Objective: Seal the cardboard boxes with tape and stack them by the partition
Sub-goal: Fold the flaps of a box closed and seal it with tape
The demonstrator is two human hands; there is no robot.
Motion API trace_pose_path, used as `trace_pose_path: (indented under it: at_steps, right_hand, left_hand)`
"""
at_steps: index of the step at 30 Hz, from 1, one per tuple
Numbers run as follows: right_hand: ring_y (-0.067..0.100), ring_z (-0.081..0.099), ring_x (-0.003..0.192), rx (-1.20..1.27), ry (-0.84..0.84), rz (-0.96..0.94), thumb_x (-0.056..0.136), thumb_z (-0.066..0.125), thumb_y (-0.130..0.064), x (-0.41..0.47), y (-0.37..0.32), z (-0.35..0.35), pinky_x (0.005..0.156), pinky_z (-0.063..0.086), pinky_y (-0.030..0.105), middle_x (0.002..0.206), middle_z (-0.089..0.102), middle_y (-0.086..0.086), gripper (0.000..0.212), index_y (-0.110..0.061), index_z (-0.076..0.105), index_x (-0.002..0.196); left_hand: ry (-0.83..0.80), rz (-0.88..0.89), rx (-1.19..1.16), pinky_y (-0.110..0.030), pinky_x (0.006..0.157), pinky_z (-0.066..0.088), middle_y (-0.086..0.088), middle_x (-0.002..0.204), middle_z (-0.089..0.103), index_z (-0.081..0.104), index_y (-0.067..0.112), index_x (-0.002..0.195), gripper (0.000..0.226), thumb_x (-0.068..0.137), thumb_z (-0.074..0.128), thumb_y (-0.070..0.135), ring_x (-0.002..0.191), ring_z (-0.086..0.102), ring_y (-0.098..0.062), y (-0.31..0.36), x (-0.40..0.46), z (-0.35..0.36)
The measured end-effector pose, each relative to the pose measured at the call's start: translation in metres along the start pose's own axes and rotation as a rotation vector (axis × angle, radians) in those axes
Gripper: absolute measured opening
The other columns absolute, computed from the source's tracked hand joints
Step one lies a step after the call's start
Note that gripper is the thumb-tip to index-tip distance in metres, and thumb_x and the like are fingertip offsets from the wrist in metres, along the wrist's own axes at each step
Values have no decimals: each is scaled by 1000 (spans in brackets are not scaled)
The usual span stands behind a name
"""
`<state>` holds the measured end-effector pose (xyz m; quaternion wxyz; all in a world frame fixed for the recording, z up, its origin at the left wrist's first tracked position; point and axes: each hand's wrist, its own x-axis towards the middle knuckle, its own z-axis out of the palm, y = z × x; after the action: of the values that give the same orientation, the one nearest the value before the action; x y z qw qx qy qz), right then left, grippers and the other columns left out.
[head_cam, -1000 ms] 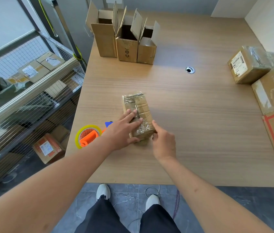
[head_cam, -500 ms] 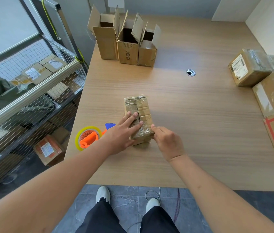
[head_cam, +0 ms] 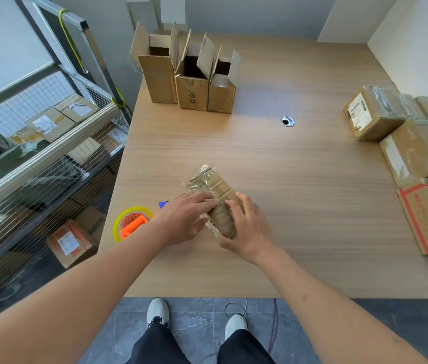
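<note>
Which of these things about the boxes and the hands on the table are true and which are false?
1. Both hands, the left hand and the right hand, are on the taped box. True.
2. The three boxes at the far edge are sealed. False: their flaps stand open.
3. The tape roll lies left of the left hand. True.
4. The right hand holds the tape roll. False: it grips the taped box.
5. Sealed boxes sit on the table's right side. True.

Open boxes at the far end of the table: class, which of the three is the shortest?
The right-hand open box. Its top sits lower than the middle box and the left box, which stand beside it in one row.
</note>
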<state>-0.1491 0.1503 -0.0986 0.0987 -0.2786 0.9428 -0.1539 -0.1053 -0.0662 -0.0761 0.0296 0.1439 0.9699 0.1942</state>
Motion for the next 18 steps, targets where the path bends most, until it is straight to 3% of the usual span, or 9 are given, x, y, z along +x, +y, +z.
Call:
trace_pose_path:
  at_steps: [2,6,9,13,15,18]
  right_hand:
    - [30,30,146,4,-48,-31,71,77,-55,3,8,-7,117,34,42,163,19,9,96,-23,36,151]
    - [22,3,157,-65,-161,-138,88,73,-46,9,25,-21,126,18,39,170,2,4,88,-25,26,160]
    - [22,-1,157,-167,-133,-167,95,68,-31,12,29,-26,127,9,37,170,0,5,78,-24,26,160]
    - [30,25,148,-248,-59,-15,80,72,5,13,30,-29,116,35,39,163,17,10,93,-27,32,157]
    - [28,37,132,-287,-30,37,77,72,8,12,31,-29,102,47,36,148,29,8,94,-31,36,155]
    - [24,39,117,-239,26,65,77,66,7,12,32,-22,81,55,34,132,37,4,86,-33,45,151]
  left_hand:
    - [28,-33,-23,-44,110,43,-3,152,49,58,19,144,47,97,66,20,138,48,-27,-4,5,-2]
    - [-35,-171,17,-42,124,24,-1,170,17,36,21,158,55,106,51,31,158,8,-24,-17,16,4]
    - [-63,-215,53,-40,124,24,-1,171,8,28,25,161,58,108,43,40,158,4,-23,-17,17,9]
    - [8,-192,105,-46,112,41,-15,152,37,45,22,154,56,102,55,41,145,31,-34,-4,15,8]
    - [13,-152,111,-46,107,44,-15,138,43,50,21,150,55,100,58,42,133,40,-34,1,11,7]
    - [19,-97,88,-43,102,45,-11,122,47,59,23,143,53,97,61,49,115,49,-31,1,3,1]
